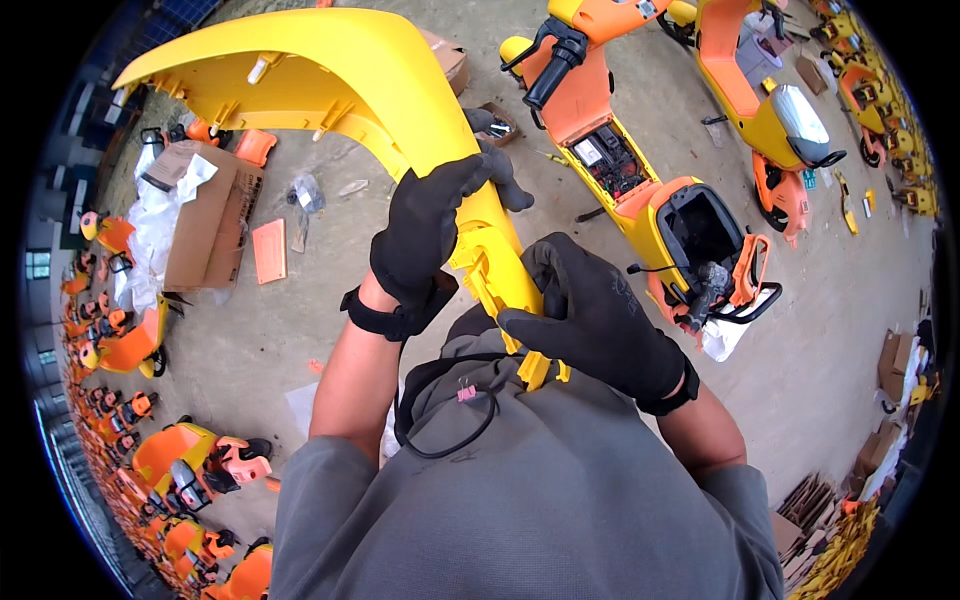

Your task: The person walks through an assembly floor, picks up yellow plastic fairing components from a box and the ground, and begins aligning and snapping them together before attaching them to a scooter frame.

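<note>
A long, curved yellow plastic scooter body panel point(385, 75) is held up before my chest, its wide end reaching to the far left. My left hand point(425, 225), in a black glove, is wrapped round its middle. My right hand point(605, 310), gloved too, grips the narrow clipped end close to my shirt; its fingertips are partly hidden. Posts and clips show on the panel's inner side. To the right stands a yellow and orange scooter point(600, 170) with its floor compartment uncovered and wiring exposed. A power drill point(710, 290) rests at its rear, by the black storage bucket point(705, 225).
A cardboard box point(215, 225) with white wrapping stands at the left, near a flat orange panel point(269, 251) on the concrete floor. Another scooter point(755, 110) is parked at the far right. Rows of scooters line the left side. Stacked cardboard point(805, 510) lies at the lower right.
</note>
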